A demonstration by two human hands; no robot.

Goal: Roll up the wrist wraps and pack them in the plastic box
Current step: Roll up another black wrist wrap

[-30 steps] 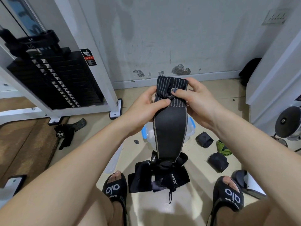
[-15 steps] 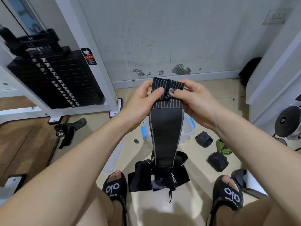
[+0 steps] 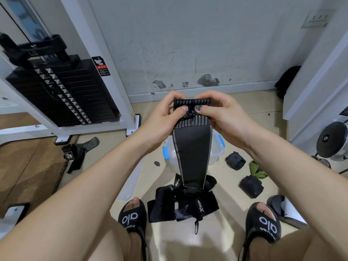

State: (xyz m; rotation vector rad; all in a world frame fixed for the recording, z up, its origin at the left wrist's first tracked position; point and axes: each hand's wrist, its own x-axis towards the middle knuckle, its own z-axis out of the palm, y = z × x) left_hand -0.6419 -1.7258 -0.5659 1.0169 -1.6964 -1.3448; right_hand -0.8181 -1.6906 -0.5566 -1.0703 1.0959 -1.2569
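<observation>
A black wrist wrap (image 3: 192,153) with grey striped edges hangs in front of me, its top end curled over into a small roll. My left hand (image 3: 165,117) and my right hand (image 3: 220,113) both pinch that rolled top, thumbs pressed on it. Its lower end reaches a heap of black wraps (image 3: 184,202) on the floor between my feet. Behind the hanging wrap stands the clear plastic box (image 3: 218,153) with blue clips, mostly hidden. Two rolled black wraps (image 3: 235,160) (image 3: 251,186) lie on the floor to the right of the box.
A weight-stack machine (image 3: 62,91) with a white frame stands at the left. A black glove-like strap (image 3: 77,153) lies near its foot. A green item (image 3: 257,170) lies by the rolled wraps. The box lid (image 3: 130,183) rests on the floor. White equipment stands at the right.
The striped top end of the wrap has been curled further down into a tighter roll, and both hands have closed in around it.
</observation>
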